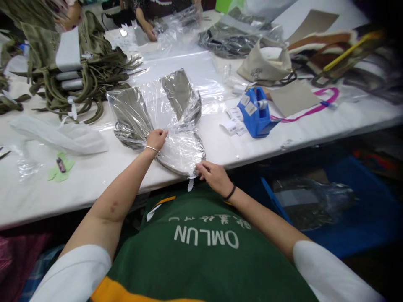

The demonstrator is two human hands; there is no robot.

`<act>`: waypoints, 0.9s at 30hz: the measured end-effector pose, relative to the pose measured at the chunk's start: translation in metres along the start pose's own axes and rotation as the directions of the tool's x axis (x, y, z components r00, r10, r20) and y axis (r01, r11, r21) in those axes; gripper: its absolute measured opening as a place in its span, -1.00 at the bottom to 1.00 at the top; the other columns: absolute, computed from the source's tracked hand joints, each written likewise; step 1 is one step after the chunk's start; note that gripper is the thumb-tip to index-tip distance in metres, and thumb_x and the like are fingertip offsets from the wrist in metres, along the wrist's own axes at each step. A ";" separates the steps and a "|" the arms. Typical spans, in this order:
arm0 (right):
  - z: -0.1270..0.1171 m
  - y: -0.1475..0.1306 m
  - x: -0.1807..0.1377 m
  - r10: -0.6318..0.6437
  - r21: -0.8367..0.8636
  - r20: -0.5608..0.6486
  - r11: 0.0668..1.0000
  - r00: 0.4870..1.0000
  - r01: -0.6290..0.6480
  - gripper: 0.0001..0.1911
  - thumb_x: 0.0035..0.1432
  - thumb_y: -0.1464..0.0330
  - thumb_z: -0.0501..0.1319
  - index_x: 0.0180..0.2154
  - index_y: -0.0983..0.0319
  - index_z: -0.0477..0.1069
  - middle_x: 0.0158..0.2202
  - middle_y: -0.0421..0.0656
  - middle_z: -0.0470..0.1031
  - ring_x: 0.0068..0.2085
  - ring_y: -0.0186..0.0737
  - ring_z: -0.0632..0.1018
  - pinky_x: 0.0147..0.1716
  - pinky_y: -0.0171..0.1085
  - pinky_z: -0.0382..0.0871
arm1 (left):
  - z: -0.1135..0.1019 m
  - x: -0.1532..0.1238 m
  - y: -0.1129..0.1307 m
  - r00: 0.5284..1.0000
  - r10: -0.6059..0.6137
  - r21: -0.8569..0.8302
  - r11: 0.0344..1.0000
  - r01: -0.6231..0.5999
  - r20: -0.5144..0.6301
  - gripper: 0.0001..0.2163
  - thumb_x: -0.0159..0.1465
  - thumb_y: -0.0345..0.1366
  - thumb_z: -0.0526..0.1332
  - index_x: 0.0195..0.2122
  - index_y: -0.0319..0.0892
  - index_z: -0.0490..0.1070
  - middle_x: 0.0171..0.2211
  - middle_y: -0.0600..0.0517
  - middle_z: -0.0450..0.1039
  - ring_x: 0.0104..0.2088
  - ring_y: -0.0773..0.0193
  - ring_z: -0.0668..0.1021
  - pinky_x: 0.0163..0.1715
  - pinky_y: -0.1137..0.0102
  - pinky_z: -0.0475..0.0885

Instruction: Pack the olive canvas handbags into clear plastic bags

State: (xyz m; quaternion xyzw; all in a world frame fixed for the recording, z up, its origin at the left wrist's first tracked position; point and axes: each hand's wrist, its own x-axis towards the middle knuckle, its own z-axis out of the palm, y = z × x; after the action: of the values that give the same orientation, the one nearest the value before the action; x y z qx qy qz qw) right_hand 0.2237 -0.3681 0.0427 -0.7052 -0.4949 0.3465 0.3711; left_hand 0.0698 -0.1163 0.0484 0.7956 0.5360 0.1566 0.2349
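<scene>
A clear plastic bag (pixel 185 147) lies in front of me at the table's edge, with a folded olive fabric item (pixel 178 92) and a white sheet inside it. My left hand (pixel 156 140) is closed, its fingers pinching the plastic near the bag's middle. At the near right corner of the bag, my right hand (pixel 213 174) is also closed on the plastic. Beside those fingertips a white tag (pixel 190 184) hangs over the table edge. What exactly the fabric item is, I cannot tell through the shiny plastic.
To the right stands a blue tape dispenser (pixel 256 113) with printed labels (pixel 233 125) beside it. Strapped olive items are piled (pixel 78 71) at the left. A blue crate (pixel 362 201) sits below the table at right. Across the table, a person's hand (pixel 149 31) touches plastic.
</scene>
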 end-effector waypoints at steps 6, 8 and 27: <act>0.042 -0.012 0.009 -0.047 -0.091 0.111 0.994 0.993 0.058 -0.75 0.17 0.16 0.32 -0.25 0.19 0.60 -0.53 -0.25 0.50 -0.47 -0.33 0.49 -0.42 -0.36 0.26 | -0.004 -0.002 0.006 1.000 0.013 0.014 1.000 -0.013 -0.006 -0.68 0.30 -0.16 0.13 -0.53 -0.21 0.43 -0.55 0.02 0.40 -0.44 0.27 0.39 -0.36 0.38 0.19; 0.041 -0.008 0.007 -0.080 -0.081 0.072 0.993 0.994 0.086 -0.78 0.19 0.19 0.30 -0.32 0.21 0.58 -0.53 -0.24 0.49 -0.46 -0.34 0.49 -0.41 -0.36 0.26 | -0.004 -0.004 0.004 0.999 0.027 0.040 0.999 -0.026 -0.032 -0.66 0.31 -0.13 0.13 -0.54 -0.21 0.42 -0.55 0.02 0.40 -0.45 0.27 0.37 -0.36 0.37 0.17; -0.013 -0.039 0.026 -0.088 0.398 0.247 0.917 0.965 -0.018 -0.55 0.27 0.02 0.12 -0.16 0.24 0.53 -0.35 -0.12 0.58 -0.38 -0.24 0.60 -0.49 -0.34 0.48 | 0.015 -0.007 0.011 0.999 0.051 0.066 0.996 -0.052 0.013 -0.54 0.28 0.07 0.13 -0.58 -0.19 0.45 -0.61 0.02 0.38 -0.49 0.27 0.35 -0.41 0.36 0.12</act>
State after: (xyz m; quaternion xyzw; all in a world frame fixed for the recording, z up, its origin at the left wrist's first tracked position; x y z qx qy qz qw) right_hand 0.2244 -0.3364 0.0795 -0.5547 -0.4713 0.5223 0.4443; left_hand 0.0831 -0.1287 0.0417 0.8174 0.5187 0.1404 0.2074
